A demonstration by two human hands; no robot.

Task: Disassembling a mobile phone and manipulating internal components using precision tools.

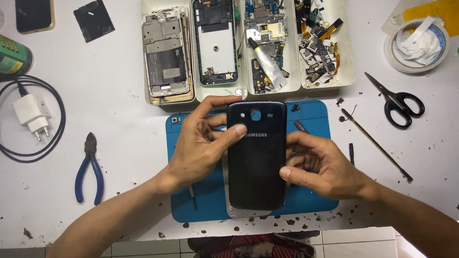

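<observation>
Head view: both hands are holding a dark phone back cover over a blue work mat on the white table. The left hand is gripping the cover's left edge, fingers curled behind it and the thumb lying across its upper face near the camera opening. The right hand is gripping the right edge, thumb pressing on the rim and fingers wrapping behind. A pale phone body is showing just beneath the cover's lower edge; whether the two are touching cannot be told.

Above the mat, four white trays are sitting side by side, holding stripped phone frames, circuit boards and small parts. Blue-handled pliers are lying left of the mat, with a white charger and its coiled black cable further left. Black scissors and a thin brush are lying to the right, near a tape roll.
</observation>
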